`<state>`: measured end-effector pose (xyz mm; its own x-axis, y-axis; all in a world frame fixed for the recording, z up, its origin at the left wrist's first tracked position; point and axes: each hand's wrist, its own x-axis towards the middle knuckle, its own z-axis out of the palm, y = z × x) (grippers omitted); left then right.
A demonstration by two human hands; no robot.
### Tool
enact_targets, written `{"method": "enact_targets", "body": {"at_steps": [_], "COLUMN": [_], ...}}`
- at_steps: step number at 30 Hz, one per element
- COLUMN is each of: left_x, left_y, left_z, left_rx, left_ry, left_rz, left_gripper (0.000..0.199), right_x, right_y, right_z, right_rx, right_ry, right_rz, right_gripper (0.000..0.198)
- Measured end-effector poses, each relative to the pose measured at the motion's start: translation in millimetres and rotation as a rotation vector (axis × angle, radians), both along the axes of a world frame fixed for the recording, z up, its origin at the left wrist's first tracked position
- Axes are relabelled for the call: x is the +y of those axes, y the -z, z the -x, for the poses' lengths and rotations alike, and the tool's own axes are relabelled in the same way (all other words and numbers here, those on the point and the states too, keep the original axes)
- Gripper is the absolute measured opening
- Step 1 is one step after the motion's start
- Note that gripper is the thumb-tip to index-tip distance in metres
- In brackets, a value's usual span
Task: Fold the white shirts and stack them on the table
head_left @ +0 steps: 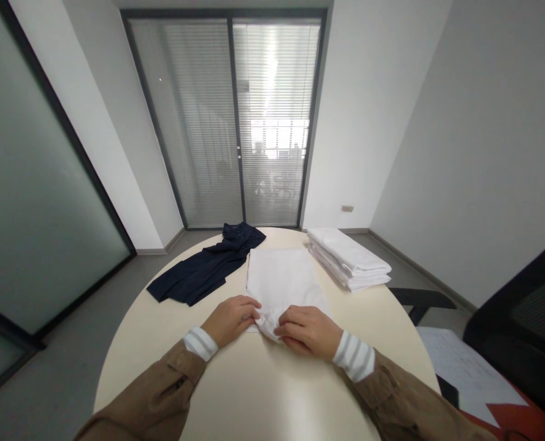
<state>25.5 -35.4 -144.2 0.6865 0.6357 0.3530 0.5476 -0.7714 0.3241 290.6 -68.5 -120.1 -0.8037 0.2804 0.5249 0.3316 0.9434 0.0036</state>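
A white cloth (284, 275), laid out as a folded rectangle, lies on the round table in front of me. At its near edge my left hand (232, 317) pinches the left corner, fingers closed on the fabric. My right hand (309, 331) grips the same near edge further right, its fingers curled round the cloth. Between the two hands the fabric is bunched and slightly lifted. The far part of the cloth lies flat. My fingertips are partly hidden by the folds.
A stack of folded white cloths (348, 257) stands at the back right of the cream table (272, 404). A dark navy garment (208, 263) lies at the back left. To the right are a black chair (525, 324) and papers (465, 373). Glass doors with blinds (235, 122) stand beyond.
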Motion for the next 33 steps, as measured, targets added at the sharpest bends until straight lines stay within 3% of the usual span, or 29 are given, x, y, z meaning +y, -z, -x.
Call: {"method": "enact_targets", "body": {"at_steps": [3, 8, 12, 15, 19, 24, 28, 33], "left_x": [1.0, -1.9, -4.5, -6.3, -9.7, -11.7, -8.4, -6.0], "left_y": [1.8, -2.2, -4.4, -2.9, -2.9, -7.3, -3.0, 0.9], "left_z": [0.8, -2.9, -5.6, -6.2, -8.9, -12.0, -10.0, -9.2], "left_rx": [0.021, 0.038, 0.059, 0.044, 0.032, 0.093, 0.067, 0.033], "left_ry": [-0.021, 0.056, 0.110, 0.093, 0.019, 0.121, 0.152, 0.155], "left_rz": [0.010, -0.113, -0.149, -0.119, -0.080, -0.156, -0.181, -0.146], "left_gripper": [0.010, 0.014, 0.009, 0.010, 0.019, 0.031, 0.032, 0.035], "right_x": [-1.1, -3.6, -4.8, -5.6, -4.1, 12.4, 26.0, 30.6], "right_y": [4.5, 5.2, -0.2, -0.5, -1.3, -8.5, -7.9, 2.5], "right_z": [0.7, 4.2, 6.3, 7.1, -1.2, -37.8, -71.6, -91.0], "right_rx": [-0.043, -0.098, -0.089, -0.126, -0.019, 0.217, 0.170, 0.050], "right_ry": [-0.036, -0.038, 0.061, 0.060, 0.042, 0.277, 0.508, 0.742], "right_rz": [0.066, 0.259, 0.263, 0.338, 0.563, 0.611, 0.614, 0.629], "right_gripper": [0.018, 0.016, 0.043, 0.031, 0.024, 0.027, 0.029, 0.057]}}
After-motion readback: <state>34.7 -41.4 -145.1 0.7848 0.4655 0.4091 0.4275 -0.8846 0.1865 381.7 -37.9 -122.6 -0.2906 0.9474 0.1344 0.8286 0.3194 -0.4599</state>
